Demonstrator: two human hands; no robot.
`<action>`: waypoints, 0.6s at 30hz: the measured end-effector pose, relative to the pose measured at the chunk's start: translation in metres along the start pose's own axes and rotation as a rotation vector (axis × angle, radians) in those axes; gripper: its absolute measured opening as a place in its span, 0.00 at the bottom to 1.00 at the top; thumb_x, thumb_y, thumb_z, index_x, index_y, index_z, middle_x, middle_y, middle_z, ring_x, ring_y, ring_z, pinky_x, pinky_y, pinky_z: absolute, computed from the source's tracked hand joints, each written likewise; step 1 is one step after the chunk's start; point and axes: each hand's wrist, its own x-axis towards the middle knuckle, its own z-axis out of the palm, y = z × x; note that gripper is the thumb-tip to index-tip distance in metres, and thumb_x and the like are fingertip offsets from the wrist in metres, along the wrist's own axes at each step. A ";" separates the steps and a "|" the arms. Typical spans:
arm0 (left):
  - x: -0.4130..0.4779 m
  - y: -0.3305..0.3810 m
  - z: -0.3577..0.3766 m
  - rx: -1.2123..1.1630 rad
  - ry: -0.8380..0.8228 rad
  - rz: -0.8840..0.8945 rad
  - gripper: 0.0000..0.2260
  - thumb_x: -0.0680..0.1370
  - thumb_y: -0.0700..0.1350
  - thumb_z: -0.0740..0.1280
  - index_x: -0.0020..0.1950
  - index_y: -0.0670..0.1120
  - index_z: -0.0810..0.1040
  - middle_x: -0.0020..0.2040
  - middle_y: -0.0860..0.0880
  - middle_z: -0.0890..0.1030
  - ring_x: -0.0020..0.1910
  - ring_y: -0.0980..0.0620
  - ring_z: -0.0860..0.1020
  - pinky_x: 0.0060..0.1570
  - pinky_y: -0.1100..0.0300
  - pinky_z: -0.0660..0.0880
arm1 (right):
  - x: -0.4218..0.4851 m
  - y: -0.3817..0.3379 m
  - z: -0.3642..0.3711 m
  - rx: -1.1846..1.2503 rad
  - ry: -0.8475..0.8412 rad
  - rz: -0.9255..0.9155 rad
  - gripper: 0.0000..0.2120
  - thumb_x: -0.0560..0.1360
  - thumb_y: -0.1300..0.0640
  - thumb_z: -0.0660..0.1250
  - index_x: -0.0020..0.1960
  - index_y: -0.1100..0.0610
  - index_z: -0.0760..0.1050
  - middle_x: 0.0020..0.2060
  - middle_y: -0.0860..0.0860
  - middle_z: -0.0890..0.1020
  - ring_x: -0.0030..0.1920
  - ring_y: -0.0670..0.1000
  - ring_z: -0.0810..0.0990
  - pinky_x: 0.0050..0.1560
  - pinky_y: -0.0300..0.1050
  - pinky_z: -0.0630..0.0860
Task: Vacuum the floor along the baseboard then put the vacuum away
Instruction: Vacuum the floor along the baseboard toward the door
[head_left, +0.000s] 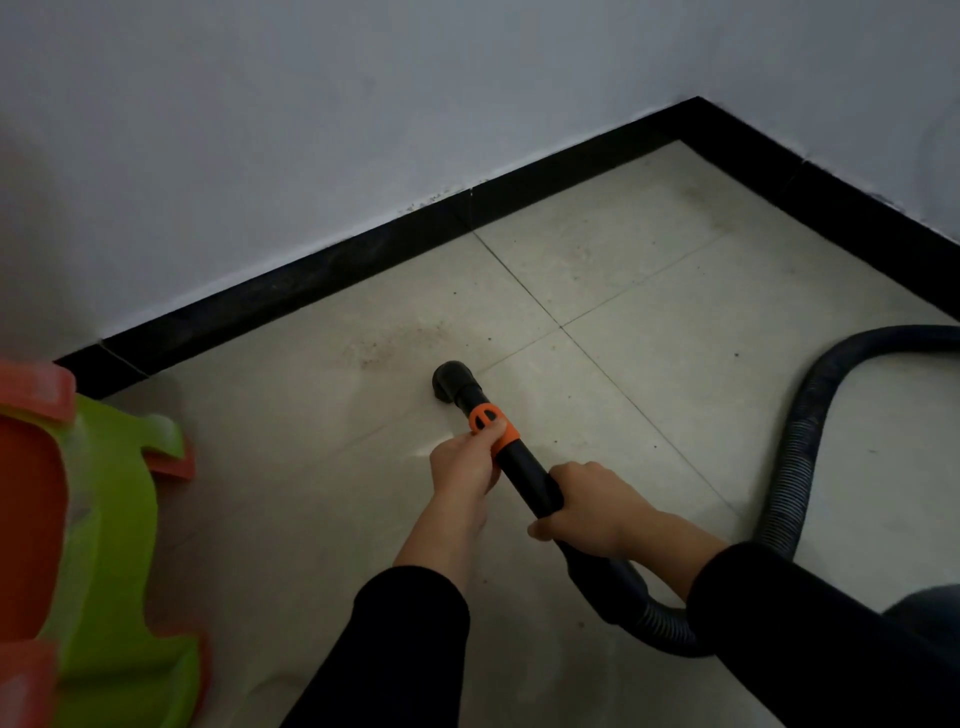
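Vacuum wand (527, 470) in both hands
Left hand (465, 465) curls around orange collar (488, 418); right hand (587, 506), at 5 o'clock, wraps the wand.

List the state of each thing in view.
Left hand, grips the wand at its orange collar.
Right hand, grips the wand further back.
Nozzle, down near the floor, short of the dirt patch.
Dirt patch, lies beside the baseboard.
Hose, looped across the floor.
Plastic stool, apparently tipped over, at left.

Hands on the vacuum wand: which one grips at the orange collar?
The left hand, nearest the nozzle, grips at the orange collar; the right hand holds the black tube farther back.
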 end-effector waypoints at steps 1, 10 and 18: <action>-0.001 0.000 0.003 0.004 -0.003 0.000 0.11 0.72 0.43 0.75 0.36 0.43 0.75 0.37 0.46 0.77 0.41 0.47 0.78 0.56 0.49 0.78 | -0.001 0.002 -0.001 0.001 0.006 0.003 0.16 0.70 0.45 0.71 0.48 0.53 0.70 0.41 0.51 0.77 0.42 0.51 0.78 0.44 0.44 0.76; 0.004 -0.005 0.021 0.049 -0.054 0.009 0.10 0.72 0.43 0.75 0.37 0.43 0.75 0.38 0.45 0.79 0.44 0.46 0.80 0.56 0.49 0.78 | 0.000 0.020 0.000 0.048 0.028 0.054 0.16 0.70 0.44 0.71 0.49 0.53 0.71 0.44 0.52 0.79 0.44 0.52 0.79 0.45 0.45 0.78; 0.028 0.007 0.026 0.112 -0.124 0.066 0.08 0.72 0.43 0.75 0.40 0.42 0.78 0.40 0.46 0.80 0.47 0.46 0.81 0.56 0.50 0.78 | 0.018 0.017 -0.002 0.109 0.057 0.083 0.18 0.69 0.43 0.72 0.50 0.53 0.72 0.44 0.51 0.79 0.44 0.52 0.80 0.47 0.47 0.79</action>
